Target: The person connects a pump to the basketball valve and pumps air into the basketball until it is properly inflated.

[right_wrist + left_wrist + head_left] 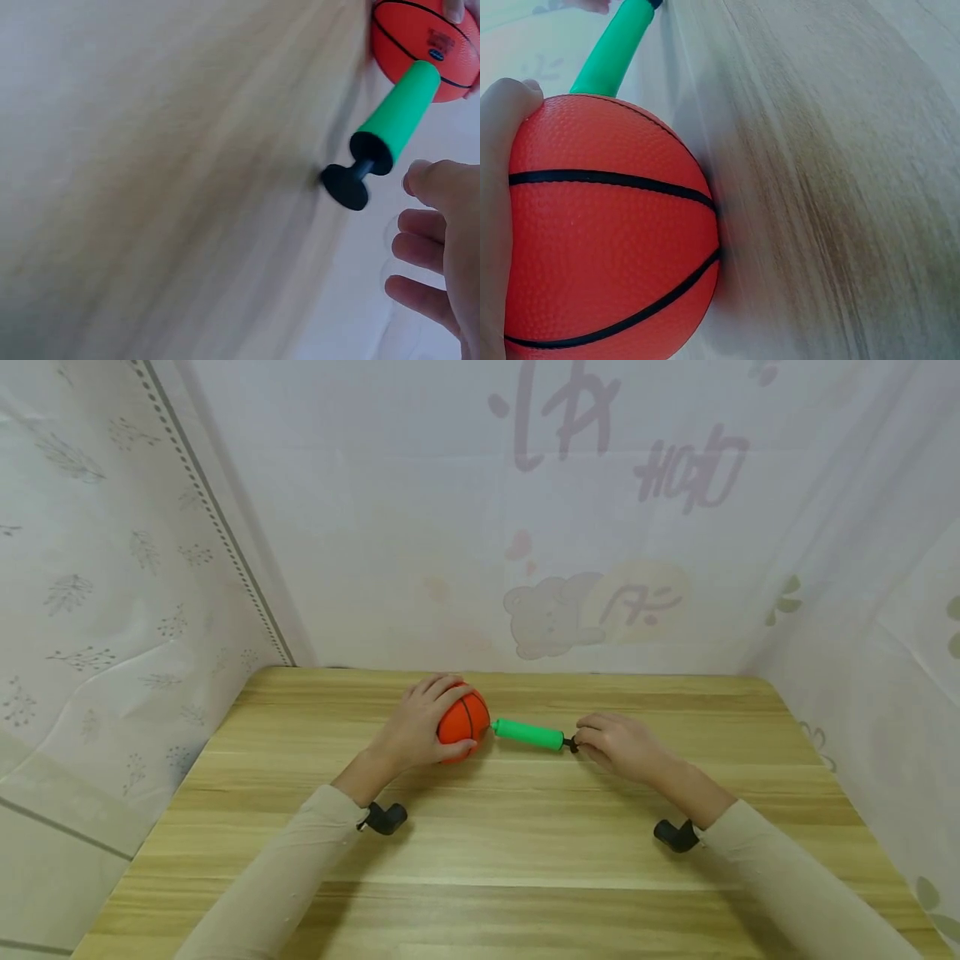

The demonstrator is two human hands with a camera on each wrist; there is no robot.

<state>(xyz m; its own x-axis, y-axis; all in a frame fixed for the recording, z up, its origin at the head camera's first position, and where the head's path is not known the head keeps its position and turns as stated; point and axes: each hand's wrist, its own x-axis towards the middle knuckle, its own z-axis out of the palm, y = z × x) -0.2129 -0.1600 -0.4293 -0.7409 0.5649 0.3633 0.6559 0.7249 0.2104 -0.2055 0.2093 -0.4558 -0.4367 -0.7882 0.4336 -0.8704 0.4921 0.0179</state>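
My left hand [420, 727] grips a small orange-red basketball [467, 727] with black seams, fingers curved over its top and thumb along its near side. A green ball pump [529, 734] lies to the ball's right, its nozzle end at the ball's surface. The pump's black plunger handle [346, 187] sticks out a short way at the other end. Beside that handle is my right hand [621, 746]; in the right wrist view its fingers [420, 238] are loosely bent, with a gap between them and the handle.
Ball and pump are on a wood-grain table [487, 860]. Behind it hangs a pale printed cloth [405, 527], with more cloth at both sides. Black wrist-camera mounts [386, 819] jut out below both wrists.
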